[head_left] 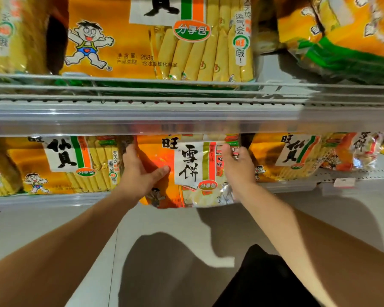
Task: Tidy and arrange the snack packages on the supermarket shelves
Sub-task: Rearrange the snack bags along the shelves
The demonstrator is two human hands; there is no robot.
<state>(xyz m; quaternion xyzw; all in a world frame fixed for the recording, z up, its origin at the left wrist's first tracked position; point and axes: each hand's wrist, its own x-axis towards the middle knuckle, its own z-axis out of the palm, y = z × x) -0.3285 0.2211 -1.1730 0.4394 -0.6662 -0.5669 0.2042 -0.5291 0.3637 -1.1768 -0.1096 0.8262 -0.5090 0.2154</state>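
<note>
An orange and red rice-cracker package [186,171] with a white label stands at the front of the lower shelf [53,199], its bottom edge hanging over the rim. My left hand [138,171] grips its left side, thumb across the front. Along its right edge my right hand [237,167] holds it, fingers reaching behind the top corner. Yellow-orange senbei packages stand to its left [64,167] and right [286,158]. A big yellow-orange package [160,38] stands upright on the upper shelf [142,116].
At the upper right, several packages [341,36] lie tilted and piled on the upper shelf. A red-orange package [355,151] leans at the far right of the lower shelf, with a small price tag [344,182] on the rail. Grey floor [164,240] lies below.
</note>
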